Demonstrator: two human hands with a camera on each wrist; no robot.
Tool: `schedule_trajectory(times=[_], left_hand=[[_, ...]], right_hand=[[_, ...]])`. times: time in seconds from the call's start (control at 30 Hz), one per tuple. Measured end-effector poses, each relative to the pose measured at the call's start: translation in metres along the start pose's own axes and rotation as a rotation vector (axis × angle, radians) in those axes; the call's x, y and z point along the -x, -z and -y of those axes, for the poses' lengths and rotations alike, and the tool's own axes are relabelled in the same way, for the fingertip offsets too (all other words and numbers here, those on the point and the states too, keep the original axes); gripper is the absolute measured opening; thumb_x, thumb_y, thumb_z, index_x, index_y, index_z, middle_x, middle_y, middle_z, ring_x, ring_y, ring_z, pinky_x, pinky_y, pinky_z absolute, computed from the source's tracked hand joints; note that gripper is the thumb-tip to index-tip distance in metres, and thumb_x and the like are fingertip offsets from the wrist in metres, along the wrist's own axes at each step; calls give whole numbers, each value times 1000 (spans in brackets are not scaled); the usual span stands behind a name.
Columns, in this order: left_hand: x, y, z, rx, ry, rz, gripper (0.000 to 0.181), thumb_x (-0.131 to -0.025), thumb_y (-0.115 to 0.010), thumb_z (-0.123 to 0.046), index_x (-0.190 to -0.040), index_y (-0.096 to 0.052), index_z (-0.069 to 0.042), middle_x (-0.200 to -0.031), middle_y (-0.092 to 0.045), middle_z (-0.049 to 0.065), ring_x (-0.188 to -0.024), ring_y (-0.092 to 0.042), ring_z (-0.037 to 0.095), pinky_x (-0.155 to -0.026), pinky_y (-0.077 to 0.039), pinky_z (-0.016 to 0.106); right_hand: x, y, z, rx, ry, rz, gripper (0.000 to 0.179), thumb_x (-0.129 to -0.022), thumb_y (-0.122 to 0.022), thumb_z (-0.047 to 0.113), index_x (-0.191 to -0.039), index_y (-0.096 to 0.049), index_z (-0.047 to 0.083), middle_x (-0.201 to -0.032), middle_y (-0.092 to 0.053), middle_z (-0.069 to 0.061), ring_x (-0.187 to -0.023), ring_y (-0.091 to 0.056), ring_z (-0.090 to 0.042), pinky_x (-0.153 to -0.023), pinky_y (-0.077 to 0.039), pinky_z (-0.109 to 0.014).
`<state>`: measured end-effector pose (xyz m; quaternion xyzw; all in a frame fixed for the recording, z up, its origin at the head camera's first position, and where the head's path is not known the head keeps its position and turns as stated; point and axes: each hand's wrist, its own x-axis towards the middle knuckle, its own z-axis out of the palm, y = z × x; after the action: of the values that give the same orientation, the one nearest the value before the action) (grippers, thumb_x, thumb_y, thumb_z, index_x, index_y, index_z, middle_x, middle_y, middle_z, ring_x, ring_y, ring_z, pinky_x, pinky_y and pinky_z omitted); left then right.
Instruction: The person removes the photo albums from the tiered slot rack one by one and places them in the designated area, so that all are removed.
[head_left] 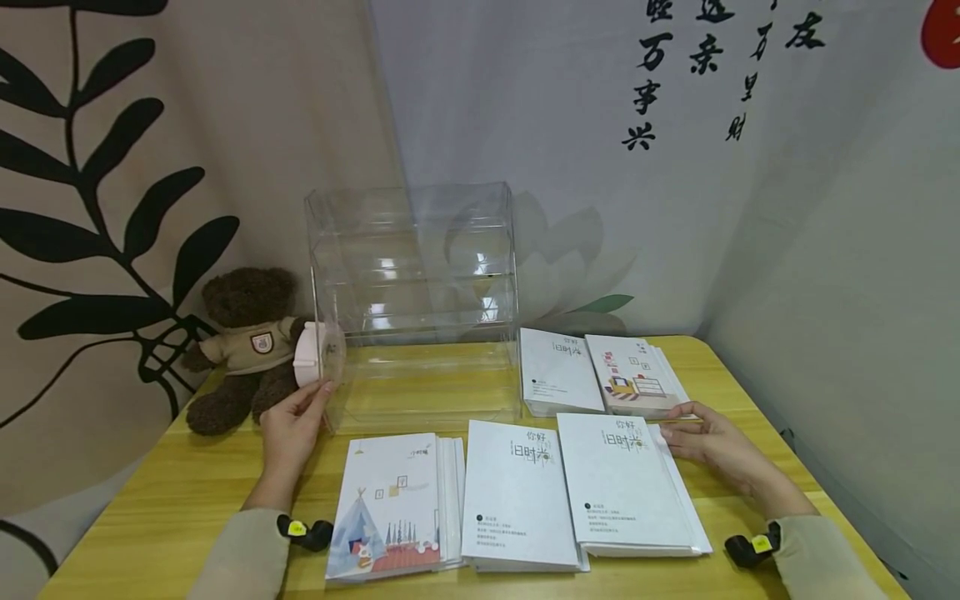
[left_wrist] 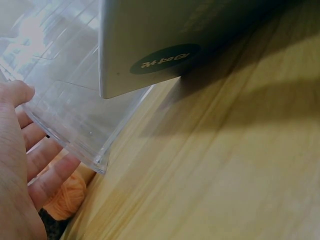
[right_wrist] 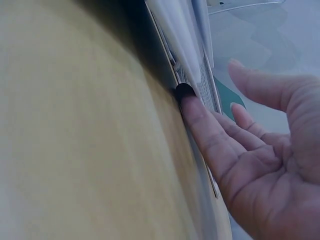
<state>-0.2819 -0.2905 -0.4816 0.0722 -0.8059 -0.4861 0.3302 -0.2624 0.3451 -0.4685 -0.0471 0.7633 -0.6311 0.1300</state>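
In the head view, a clear plastic tiered rack (head_left: 420,325) stands behind white-covered books. My left hand (head_left: 292,425) is at its lower left side; in the left wrist view, the thumb lies by the front edge and nearly straight fingers (left_wrist: 54,175) reach along the outer wall. My right hand (head_left: 727,454) touches the right-hand front stack (head_left: 626,483) near its upper right edge. Loosely extended fingers (right_wrist: 215,135) meet the page side in the right wrist view, thumb apart. Nearby lie the middle stack (head_left: 517,500) and a tent-picture stack (head_left: 386,517).
Two more book stacks (head_left: 562,379) lie at the back right. A brown teddy bear (head_left: 251,350) sits left of the rack, with a pale round object (head_left: 307,354) between them. An orange yarn ball (left_wrist: 65,197) shows behind my left hand. The wooden table (head_left: 187,517) meets a curtain behind.
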Motion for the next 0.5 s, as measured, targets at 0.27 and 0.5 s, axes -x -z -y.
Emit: schedule_trajectory(times=[0.27, 0.5], left_hand=[[0, 1, 0, -10, 10, 0, 34, -92, -74, -42, -112, -80, -14, -100, -77, 9, -68, -63, -4, -51, -46, 15], [0, 1, 1, -36, 5, -3, 37, -91, -74, -46, -112, -80, -16, -99, -77, 7, -73, -63, -9, -55, -47, 13]], right_hand=[[0, -2, 1, 41, 22, 4, 49, -97, -70, 16, -130, -42, -8, -119, -63, -22, -101, -67, -18, -88, -56, -33], [0, 0, -1, 150, 31, 4, 46, -97, -70, 18, -133, -59, -9, -126, -67, -17, -106, -65, -9, -89, -52, -22]])
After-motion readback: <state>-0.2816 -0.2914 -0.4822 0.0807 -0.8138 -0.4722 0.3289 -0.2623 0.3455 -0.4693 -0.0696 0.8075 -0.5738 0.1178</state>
